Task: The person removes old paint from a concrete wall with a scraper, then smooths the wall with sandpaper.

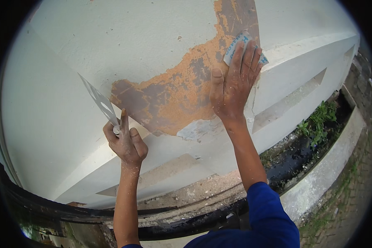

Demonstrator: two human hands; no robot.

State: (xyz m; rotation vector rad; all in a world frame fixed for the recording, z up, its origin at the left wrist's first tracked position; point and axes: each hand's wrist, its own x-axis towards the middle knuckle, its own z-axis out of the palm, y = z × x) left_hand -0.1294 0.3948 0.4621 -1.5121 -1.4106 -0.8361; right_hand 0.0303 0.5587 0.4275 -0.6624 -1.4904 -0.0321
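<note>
My left hand [127,143] is closed round the handle of a putty knife [98,98], its broad metal blade pointing up and left beside the wall. Its fingers are dusty. Higher up on the right, my right hand [235,89] presses a folded piece of sandpaper [240,44], pale with blue print on its back, flat against the wall. The fingers lie stretched over it and the thumb stands apart. Between the hands runs a bare patch [182,93] of orange and grey-brown, with ragged edges in the white paint. A whitish smear [198,129] lies along its lower edge.
White wall [149,37] surrounds the patch. Below it a ledge [306,47] juts out, with a recessed slot [291,97] beneath. Farther down, a dark gutter [291,159] with green plants [321,120] runs along a concrete kerb [326,163], beside a paved path [351,194].
</note>
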